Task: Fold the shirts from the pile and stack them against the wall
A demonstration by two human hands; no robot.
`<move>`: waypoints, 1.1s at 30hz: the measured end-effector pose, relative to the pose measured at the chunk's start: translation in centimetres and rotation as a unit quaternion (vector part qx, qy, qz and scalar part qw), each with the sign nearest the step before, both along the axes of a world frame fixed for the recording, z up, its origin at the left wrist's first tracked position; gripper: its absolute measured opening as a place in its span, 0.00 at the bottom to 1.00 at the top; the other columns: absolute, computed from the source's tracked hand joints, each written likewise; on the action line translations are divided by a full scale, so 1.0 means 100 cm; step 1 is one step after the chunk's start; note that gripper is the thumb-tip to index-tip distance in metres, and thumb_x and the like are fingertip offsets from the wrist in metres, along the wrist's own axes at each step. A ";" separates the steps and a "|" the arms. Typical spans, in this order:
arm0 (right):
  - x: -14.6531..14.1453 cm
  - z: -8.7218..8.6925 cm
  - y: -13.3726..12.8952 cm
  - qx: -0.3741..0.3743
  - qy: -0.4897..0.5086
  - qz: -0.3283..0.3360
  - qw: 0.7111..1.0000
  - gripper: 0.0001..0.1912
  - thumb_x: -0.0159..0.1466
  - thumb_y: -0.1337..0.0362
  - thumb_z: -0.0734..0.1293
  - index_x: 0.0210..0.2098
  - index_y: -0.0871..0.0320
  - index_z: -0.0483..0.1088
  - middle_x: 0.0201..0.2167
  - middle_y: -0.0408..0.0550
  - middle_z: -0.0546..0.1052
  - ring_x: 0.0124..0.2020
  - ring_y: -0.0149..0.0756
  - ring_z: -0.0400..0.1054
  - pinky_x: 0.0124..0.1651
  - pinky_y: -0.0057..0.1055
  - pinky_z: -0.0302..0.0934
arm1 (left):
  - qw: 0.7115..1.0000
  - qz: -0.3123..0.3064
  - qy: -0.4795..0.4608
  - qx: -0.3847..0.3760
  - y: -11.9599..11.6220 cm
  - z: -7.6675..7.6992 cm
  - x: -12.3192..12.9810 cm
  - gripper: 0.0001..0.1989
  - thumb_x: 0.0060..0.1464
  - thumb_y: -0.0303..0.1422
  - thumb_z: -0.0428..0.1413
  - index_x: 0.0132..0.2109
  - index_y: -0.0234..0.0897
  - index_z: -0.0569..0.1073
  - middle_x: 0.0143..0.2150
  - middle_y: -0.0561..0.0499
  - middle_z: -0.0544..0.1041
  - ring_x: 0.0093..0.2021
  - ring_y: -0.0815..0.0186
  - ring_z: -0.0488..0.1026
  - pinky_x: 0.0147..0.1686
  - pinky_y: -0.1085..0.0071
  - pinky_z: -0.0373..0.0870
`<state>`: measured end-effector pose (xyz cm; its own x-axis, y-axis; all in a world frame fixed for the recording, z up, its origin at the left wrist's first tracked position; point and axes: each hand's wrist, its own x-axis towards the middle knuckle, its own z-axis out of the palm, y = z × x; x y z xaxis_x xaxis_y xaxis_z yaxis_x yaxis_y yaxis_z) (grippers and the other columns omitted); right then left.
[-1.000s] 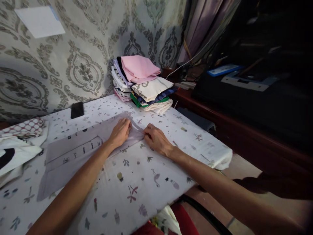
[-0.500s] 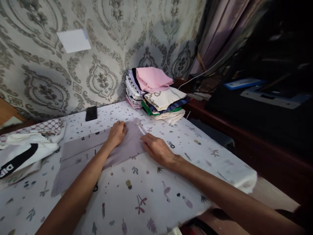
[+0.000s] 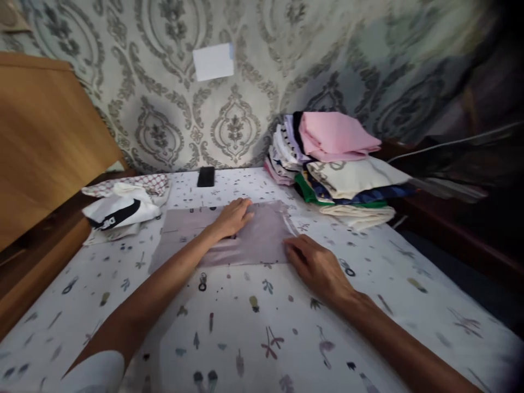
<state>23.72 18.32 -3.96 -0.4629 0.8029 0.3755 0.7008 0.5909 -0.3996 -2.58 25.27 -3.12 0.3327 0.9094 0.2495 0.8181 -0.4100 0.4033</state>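
Observation:
A mauve garment (image 3: 264,234) with small dark print lies folded flat into a long rectangle on the patterned sheet. My left hand (image 3: 234,218) rests on its upper middle, fingers stretched forward and pressing on the cloth, the thumb a little apart. Faint creases run from beneath that hand. At the garment's right end, my right hand (image 3: 313,262) has its fingers bent together on the pale edge, pinching it. Its fingertips are partly hidden.
A tall stack of folded clothes (image 3: 339,136), pink on top, stands at the back right. A black phone (image 3: 206,177) lies near the wall. White clothing with black lettering (image 3: 118,213) is heaped at left, beside a wooden board (image 3: 41,147).
The view has swung left, so everything appears farther right and more of the wooden board shows. Both hands stay on the mauve garment; my left thumb now sits slightly apart from the fingers.

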 end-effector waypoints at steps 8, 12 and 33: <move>-0.058 0.021 -0.031 0.044 -0.006 0.194 0.980 0.11 0.69 0.65 0.60 0.43 0.56 0.74 0.39 0.53 0.77 0.39 0.42 0.73 0.40 0.37 0.69 | 0.991 0.105 0.063 0.047 -0.057 -0.006 -0.113 0.14 0.68 0.37 0.47 0.55 0.37 0.68 0.58 0.39 0.72 0.61 0.53 0.67 0.62 0.55 0.61; -0.119 0.033 -0.054 0.038 -0.045 0.296 0.953 0.07 0.68 0.66 0.65 0.43 0.60 0.74 0.40 0.53 0.76 0.40 0.43 0.72 0.43 0.38 0.69 | 0.974 0.215 0.046 0.053 -0.056 -0.004 -0.164 0.15 0.68 0.36 0.43 0.53 0.36 0.70 0.55 0.40 0.74 0.58 0.55 0.69 0.60 0.58 0.64; -0.251 0.044 -0.062 -0.115 -0.068 0.187 0.973 0.14 0.62 0.74 0.60 0.45 0.60 0.71 0.36 0.51 0.80 0.35 0.40 0.74 0.34 0.32 0.63 | 0.949 0.276 -0.099 -0.120 -0.043 0.042 -0.207 0.07 0.47 0.35 0.56 0.34 0.39 0.67 0.25 0.57 0.67 0.25 0.67 0.67 0.24 0.73 0.61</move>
<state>-1.38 12.09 0.44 -0.7723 0.6236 0.1211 0.5084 0.7211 -0.4707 -23.23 20.95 1.04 -0.2422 0.9700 0.0221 0.7802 0.1812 0.5987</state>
